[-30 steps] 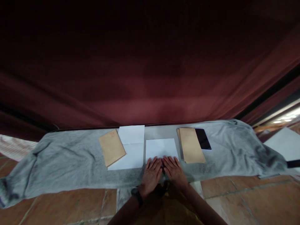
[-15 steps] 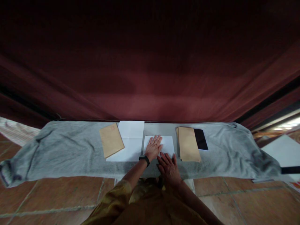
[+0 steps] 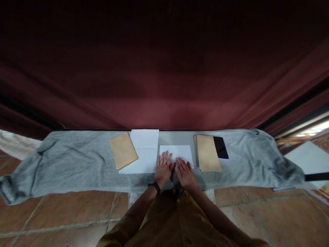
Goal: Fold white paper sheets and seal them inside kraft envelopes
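Note:
A folded white sheet of paper [image 3: 180, 152] lies on a grey cloth [image 3: 77, 164] spread over the floor. My left hand [image 3: 163, 167], with a dark watch on its wrist, rests flat on the sheet's near left edge, fingers stretched out. Beside it, almost touching, my right hand [image 3: 185, 171] lies flat on the near right part, fingers spread. Neither hand holds anything.
Left of the sheet lie a larger white paper [image 3: 144, 151] and a brown envelope [image 3: 123, 150] overlapping it. To the right sits a stack of brown envelopes [image 3: 207, 153] with a black phone [image 3: 221, 147] beside it. A dark red curtain [image 3: 164, 85] hangs behind; terracotta tiles [image 3: 64, 216] lie in front.
My left hand had reached forward onto the middle of the sheet half a second ago; it has drawn back to the near edge, beside my right hand.

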Motion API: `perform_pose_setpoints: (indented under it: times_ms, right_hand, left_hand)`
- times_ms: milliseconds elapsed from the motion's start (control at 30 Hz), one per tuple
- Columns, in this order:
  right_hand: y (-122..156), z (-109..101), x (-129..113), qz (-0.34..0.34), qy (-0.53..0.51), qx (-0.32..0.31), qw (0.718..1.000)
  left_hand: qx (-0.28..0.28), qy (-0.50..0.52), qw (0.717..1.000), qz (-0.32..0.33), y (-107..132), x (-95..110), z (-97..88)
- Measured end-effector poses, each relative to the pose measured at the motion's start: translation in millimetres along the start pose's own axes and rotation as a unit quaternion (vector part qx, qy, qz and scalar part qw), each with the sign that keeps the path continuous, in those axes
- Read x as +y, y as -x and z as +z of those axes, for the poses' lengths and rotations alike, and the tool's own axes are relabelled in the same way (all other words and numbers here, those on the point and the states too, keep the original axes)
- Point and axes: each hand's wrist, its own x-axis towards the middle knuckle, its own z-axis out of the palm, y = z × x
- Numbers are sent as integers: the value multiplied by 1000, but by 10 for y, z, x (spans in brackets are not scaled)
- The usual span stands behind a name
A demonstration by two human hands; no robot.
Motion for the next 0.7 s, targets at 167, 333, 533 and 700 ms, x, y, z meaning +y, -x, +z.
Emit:
perform_pose_setpoints:
  times_ms: [167, 333, 533, 700]
  right_hand:
    - [-403, 99, 2, -5, 20, 25, 999]
    - [-358, 180, 217, 29, 70, 57, 995]
    - [-188, 227, 372, 47, 96, 86, 991]
    - [-160, 266, 389, 37, 94, 97, 990]
  left_hand:
    - [-18, -10, 1000, -2, -30, 31, -37]
    - [-20, -31, 999, -12, -20, 23, -38]
    - [-34, -34, 999, -23, -100, 189, 40]
    - [-48, -8, 999, 5, -332, 363, 163]
